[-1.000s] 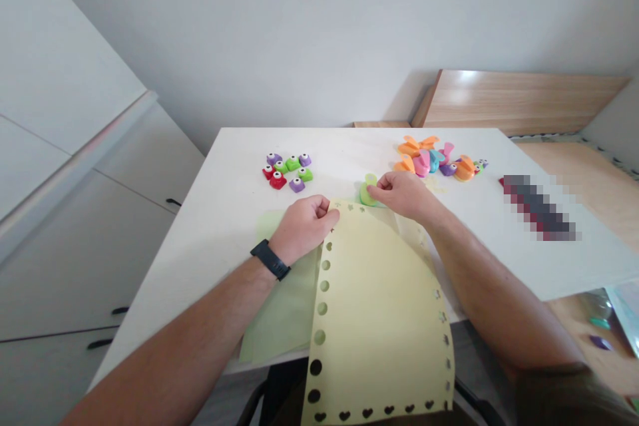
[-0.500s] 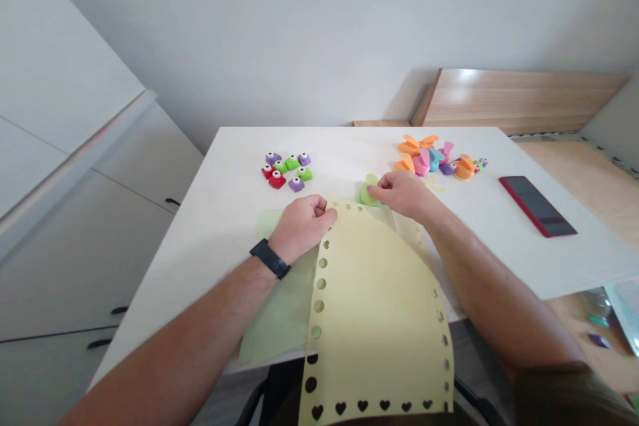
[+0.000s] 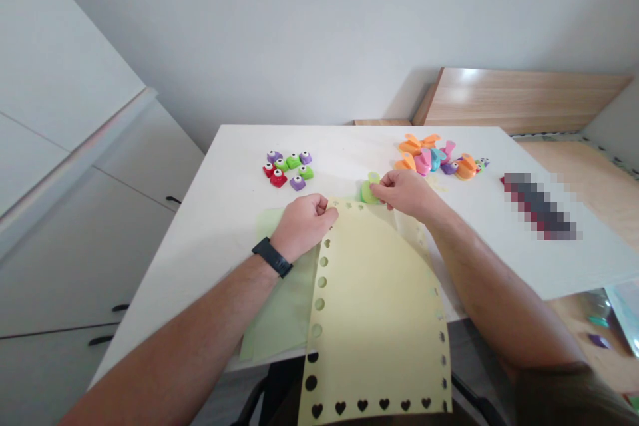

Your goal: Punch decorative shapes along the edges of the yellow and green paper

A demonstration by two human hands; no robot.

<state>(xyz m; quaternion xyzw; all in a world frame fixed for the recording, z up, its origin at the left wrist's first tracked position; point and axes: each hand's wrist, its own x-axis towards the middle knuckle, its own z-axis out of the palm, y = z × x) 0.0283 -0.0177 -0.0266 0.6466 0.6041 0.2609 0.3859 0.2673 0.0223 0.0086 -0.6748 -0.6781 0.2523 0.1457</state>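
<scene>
A pale yellow paper sheet (image 3: pixel 374 313) with punched circles and hearts along its edges lies on the white table (image 3: pixel 224 213) and hangs over the near edge. My left hand (image 3: pixel 303 223), with a black band at the wrist, is closed and pinches the sheet's far left corner. My right hand (image 3: pixel 407 192) is closed on a small green paper punch (image 3: pixel 368 190) that sits on the sheet's far edge. A light green sheet (image 3: pixel 279 306) lies beneath the yellow one, at its left.
A cluster of small red, green and purple punches (image 3: pixel 288 169) sits at the back left of the table. Larger orange, pink and blue punches (image 3: pixel 434 158) lie at the back right. A blurred dark object (image 3: pixel 542 214) rests at the right. White cabinets (image 3: pixel 74 180) stand to the left.
The yellow sheet has slid slightly up onto the table under the punch. Both hands stay nearly where they were.
</scene>
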